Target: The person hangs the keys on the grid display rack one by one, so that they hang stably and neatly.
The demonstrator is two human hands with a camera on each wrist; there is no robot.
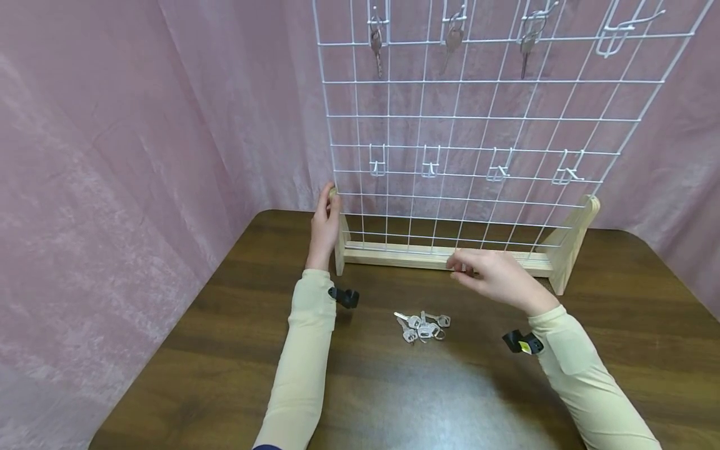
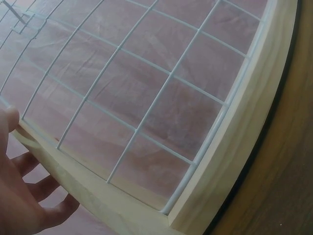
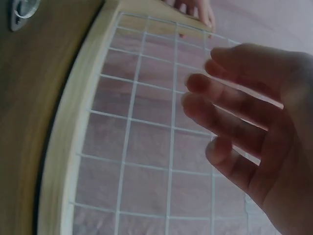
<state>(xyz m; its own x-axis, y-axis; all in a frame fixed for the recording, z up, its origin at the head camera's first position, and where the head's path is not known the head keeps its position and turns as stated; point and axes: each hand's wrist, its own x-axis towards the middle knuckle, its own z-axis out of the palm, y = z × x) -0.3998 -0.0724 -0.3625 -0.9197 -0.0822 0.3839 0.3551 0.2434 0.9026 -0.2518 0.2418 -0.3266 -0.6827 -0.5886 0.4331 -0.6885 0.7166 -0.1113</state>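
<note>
My left hand (image 1: 324, 228) grips the left wooden side support (image 1: 340, 253) of a white wire grid rack (image 1: 478, 117). In the left wrist view, the thumb of that hand (image 2: 22, 196) lies on one side of the wood and the fingers on the other. My right hand (image 1: 497, 278) hovers before the rack's lower wooden bar (image 1: 394, 255), its fingers loosely bent with nothing between them; the right wrist view shows this hand (image 3: 274, 127) apart from the wires. Nearer to me on the table lies a small pile of silver keys (image 1: 424, 331), some with rings.
Three keys, a left one (image 1: 376, 40), a middle one (image 1: 454, 39) and a right one (image 1: 527, 45), hang from upper hooks. The far-right upper hook (image 1: 621, 27) is bare, like the lower row of hooks (image 1: 430, 169). Pink cloth (image 1: 140, 156) surrounds the brown table (image 1: 225, 350).
</note>
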